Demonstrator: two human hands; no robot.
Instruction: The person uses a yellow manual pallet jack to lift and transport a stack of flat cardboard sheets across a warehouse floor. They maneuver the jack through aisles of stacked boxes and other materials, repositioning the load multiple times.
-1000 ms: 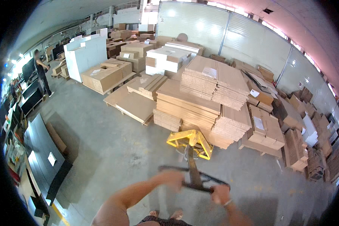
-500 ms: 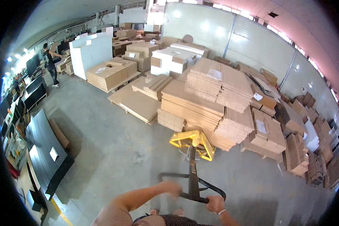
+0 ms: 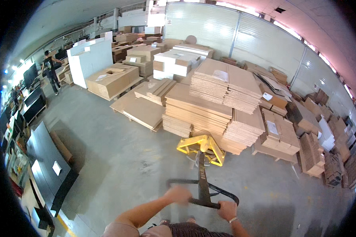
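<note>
Place: at floor level of a big warehouse, seen from my head camera looking down over my forearms onto grey concrete.
Left hand: my left hand is blurred; it sits on the left side of the black loop handle, and the fingers seem curled round the bar, though I cannot tell how firmly.
Right hand: my right hand is wrapped round the lower right part of the same loop, with a band on the wrist.
Pallet jack: the handle's dark stem runs up and away from me to the yellow pallet jack, whose yellow head sits just in front of me, its forks hidden under the load.
Load: a tall stack of flat brown cardboard sheets, laid in several uneven piles that touch one another, with a white label on top.
Progress: as I judge it, the jack is already slid under the load and both hands are on the handle; the load is still close among the other stacks, so hauling it clear across the open floor is left.
Surroundings: more cardboard stacks at right, white panels far left, black panels near left.
Others: another person is well apart, far left.
</note>
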